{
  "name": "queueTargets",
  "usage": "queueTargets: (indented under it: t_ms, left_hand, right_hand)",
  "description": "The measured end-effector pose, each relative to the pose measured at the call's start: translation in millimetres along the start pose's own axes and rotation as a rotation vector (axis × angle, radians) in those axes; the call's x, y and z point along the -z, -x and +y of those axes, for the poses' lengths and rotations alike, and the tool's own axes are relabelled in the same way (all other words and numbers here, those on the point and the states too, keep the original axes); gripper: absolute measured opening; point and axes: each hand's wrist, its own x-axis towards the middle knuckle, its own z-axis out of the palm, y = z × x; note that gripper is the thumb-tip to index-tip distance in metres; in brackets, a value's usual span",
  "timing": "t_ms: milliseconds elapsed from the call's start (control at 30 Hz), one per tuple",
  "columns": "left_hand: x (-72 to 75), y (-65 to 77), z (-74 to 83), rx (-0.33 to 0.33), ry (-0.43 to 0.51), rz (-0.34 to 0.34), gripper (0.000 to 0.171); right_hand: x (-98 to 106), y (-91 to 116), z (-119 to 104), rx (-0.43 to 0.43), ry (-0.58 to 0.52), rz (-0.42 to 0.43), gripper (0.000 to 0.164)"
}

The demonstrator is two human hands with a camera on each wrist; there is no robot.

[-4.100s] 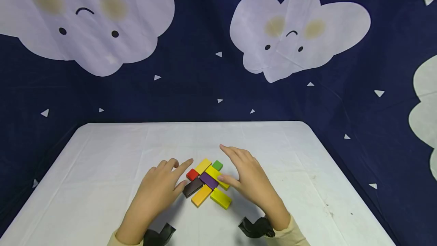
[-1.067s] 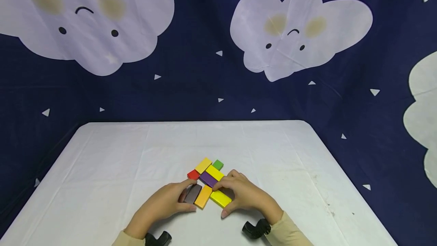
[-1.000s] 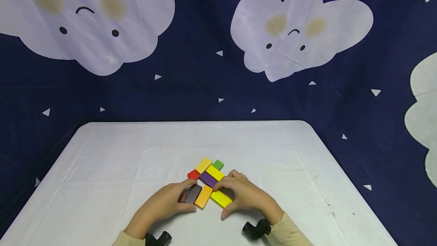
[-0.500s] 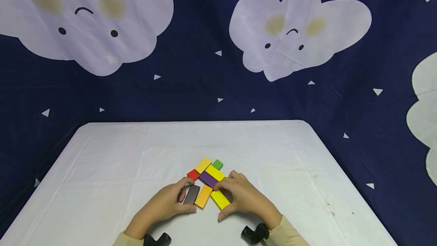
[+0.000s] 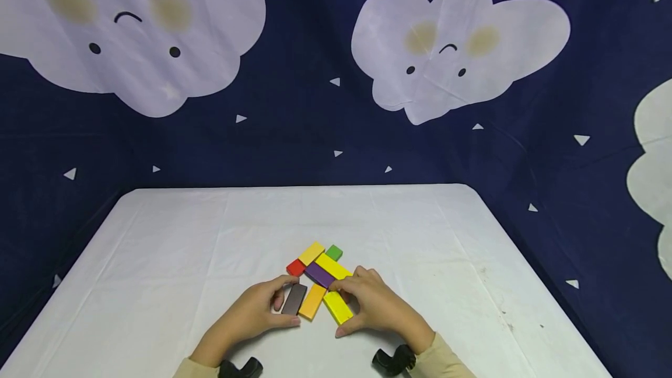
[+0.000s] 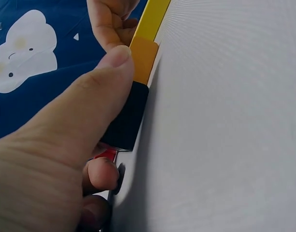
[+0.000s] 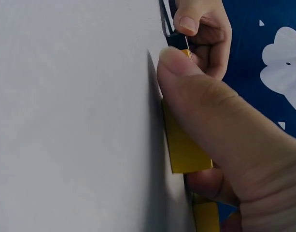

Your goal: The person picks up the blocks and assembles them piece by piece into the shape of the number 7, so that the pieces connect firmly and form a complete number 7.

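Observation:
Several coloured wooden-looking blocks lie in a flat cluster on the white table. My left hand (image 5: 252, 311) pinches a dark grey block (image 5: 294, 300) by its two ends, thumb near and forefinger far; in the left wrist view the thumb covers part of this dark block (image 6: 126, 118). On the other side my right hand (image 5: 380, 305) holds a yellow block (image 5: 338, 308) the same way, seen in the right wrist view as a yellow end (image 7: 189, 152) under the thumb. Between the two held blocks lies an orange block (image 5: 313, 302), which neither hand grips.
Beyond the hands lie a purple block (image 5: 319, 275), a longer-looking yellow block (image 5: 333, 265), a paler yellow block (image 5: 312, 253), a red block (image 5: 296, 267) and a green block (image 5: 333, 252). A dark blue cloud-print cloth (image 5: 299, 150) hangs behind the table (image 5: 157, 261).
Both hands, earlier spread over the cluster, have come down nearer its front and grip blocks. The dark and orange blocks have turned more upright in view; the near yellow block has lately turned slightly too.

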Motion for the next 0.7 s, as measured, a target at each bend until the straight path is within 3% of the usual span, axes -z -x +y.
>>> queueTargets:
  t_ms: [433, 700]
  left_hand:
    - [-5.3, 0.1, -4.5, 0.007, 0.025, 0.047, 0.071]
    - [-5.2, -1.0, -3.8, 0.011, 0.015, 0.054, 0.070]
  right_hand:
    - [-0.8, 3.1, -3.1, -0.059, -0.074, 0.031, 0.071]
    - [5.9, 6.5, -1.6, -0.110, -0.056, 0.131, 0.074]
